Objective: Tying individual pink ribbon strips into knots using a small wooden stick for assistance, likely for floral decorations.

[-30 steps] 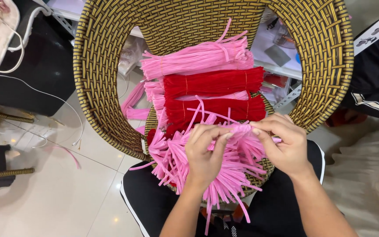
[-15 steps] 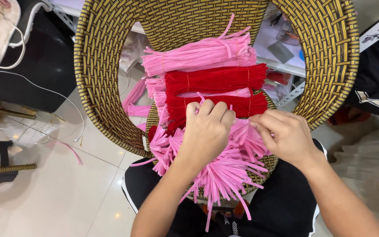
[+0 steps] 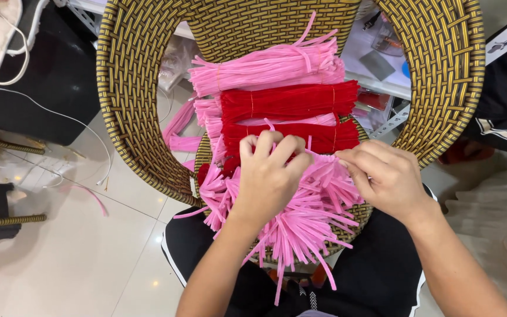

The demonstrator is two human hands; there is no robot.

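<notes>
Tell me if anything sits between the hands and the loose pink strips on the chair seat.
Nothing visible does. The left hand lies directly on the loose pink strips, and the right hand pinches their upper edge. The red bundles lie farther back on the wicker chair, beyond both hands.

A second ago both hands met at the middle of the loose pink pipe cleaners [image 3: 300,217], fingertips pinching together. Since then the left hand [image 3: 268,176] has pushed forward toward twelve o'clock — its knuckles now lie over the near edge of the lower red bundle [image 3: 289,136], fingers curled down into the pink heap. The right hand [image 3: 385,179] has drawn off toward three o'clock and now pinches pink strands at the heap's right side — the two hands apart.
</notes>
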